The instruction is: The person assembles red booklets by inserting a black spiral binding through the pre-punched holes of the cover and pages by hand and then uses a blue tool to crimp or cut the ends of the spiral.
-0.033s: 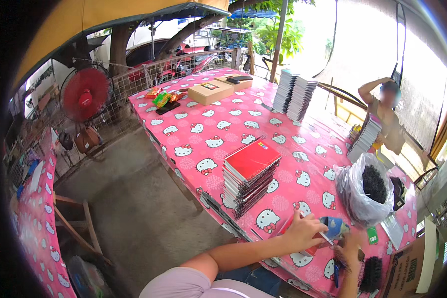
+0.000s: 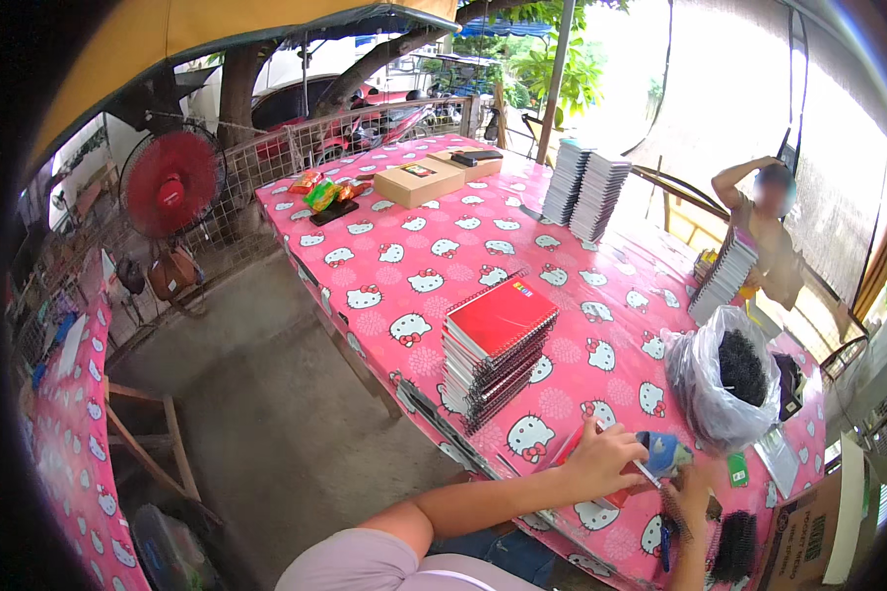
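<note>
My left hand [image 2: 609, 458] is closed over a red-covered notebook [image 2: 569, 445], pressing it down near the table's front edge. Most of the cover is hidden under the hand and forearm. My right hand [image 2: 692, 492], fingers drawn together, is at the notebook's right edge with a dark spiral binding coil [image 2: 674, 514] along its palm side. A blue printed piece [image 2: 663, 452] lies just beyond the fingers. Beside my right wrist sits a bundle of black coils [image 2: 734, 547], and a small blue-handled tool [image 2: 666, 545] lies close by.
A stack of red spiral notebooks [image 2: 501, 345] stands to the left. A plastic bag of black coils [image 2: 724, 384] is beyond my right hand, a cardboard box [image 2: 808, 537] at right. Tall notebook stacks [image 2: 586, 192] and boxes [image 2: 419, 184] stand farther back. Another person [image 2: 769, 236] sits across the table.
My right hand has shifted slightly at the notebook's edge. My left hand holds its place, and the rest looks the same.
</note>
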Motion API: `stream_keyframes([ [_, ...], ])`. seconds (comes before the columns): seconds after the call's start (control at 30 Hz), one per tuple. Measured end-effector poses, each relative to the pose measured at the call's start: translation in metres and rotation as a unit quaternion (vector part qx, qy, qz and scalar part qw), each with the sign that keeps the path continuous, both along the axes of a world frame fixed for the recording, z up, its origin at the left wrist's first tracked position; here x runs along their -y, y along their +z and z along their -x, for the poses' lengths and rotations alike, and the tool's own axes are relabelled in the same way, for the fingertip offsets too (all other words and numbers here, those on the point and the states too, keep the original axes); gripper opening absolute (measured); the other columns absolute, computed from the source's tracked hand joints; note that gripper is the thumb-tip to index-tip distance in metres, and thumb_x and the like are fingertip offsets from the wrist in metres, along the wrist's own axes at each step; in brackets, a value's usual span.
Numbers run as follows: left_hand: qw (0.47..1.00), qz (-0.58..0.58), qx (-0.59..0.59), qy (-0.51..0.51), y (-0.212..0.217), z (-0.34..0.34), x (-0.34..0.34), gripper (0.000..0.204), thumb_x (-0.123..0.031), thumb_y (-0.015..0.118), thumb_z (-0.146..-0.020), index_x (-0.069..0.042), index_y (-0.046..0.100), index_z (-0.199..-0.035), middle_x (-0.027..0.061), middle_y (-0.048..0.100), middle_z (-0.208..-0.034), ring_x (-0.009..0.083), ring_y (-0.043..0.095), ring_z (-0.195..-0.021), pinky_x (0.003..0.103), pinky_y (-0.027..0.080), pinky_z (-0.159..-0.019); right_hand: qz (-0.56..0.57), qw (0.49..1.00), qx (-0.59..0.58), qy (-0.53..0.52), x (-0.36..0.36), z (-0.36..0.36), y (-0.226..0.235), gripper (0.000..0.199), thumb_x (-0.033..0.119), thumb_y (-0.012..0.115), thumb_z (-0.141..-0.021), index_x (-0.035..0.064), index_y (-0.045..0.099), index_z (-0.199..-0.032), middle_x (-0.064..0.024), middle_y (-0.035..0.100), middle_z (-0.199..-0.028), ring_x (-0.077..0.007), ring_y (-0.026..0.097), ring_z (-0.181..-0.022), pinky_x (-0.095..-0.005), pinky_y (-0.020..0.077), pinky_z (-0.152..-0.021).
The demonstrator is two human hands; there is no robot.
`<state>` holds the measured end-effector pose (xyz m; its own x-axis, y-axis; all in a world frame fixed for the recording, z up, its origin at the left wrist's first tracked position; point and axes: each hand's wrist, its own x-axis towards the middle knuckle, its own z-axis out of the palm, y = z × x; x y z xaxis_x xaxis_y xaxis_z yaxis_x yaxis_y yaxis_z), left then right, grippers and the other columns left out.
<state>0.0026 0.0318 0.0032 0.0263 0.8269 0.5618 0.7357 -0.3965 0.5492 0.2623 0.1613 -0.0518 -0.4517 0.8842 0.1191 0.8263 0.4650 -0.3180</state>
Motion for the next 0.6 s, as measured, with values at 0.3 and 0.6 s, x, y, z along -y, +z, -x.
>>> stream_keyframes([
  [0.3,1.000,0.010,0.010,-0.010,0.004,0.003,-0.002,0.036,-0.039,0.073,-0.071,-0.014,0.062,-0.094,0.0006,0.059,-0.084,0.0201,0.054,-0.094,0.052,0.032,-0.088,-0.085,0.990,-0.022,0.113,-0.008,0.029,0.022,0.042,0.014,0.076,-0.065,-0.0002,0.058,-0.100,-0.0191,0.064,-0.093,-0.0365,0.062,-0.084,-0.0426,0.0499,-0.075],
  [0.6,0.998,0.056,-0.012,-0.036,0.013,0.009,-0.004,0.035,-0.038,0.075,-0.069,-0.012,0.061,-0.086,0.0018,0.059,-0.081,0.0212,0.056,-0.091,0.049,0.034,-0.089,-0.024,0.952,-0.268,0.149,0.015,0.019,0.059,0.036,0.022,0.073,-0.075,0.0017,0.056,-0.100,-0.0097,0.065,-0.085,-0.0203,0.062,-0.077,-0.0346,0.0505,-0.070],
])
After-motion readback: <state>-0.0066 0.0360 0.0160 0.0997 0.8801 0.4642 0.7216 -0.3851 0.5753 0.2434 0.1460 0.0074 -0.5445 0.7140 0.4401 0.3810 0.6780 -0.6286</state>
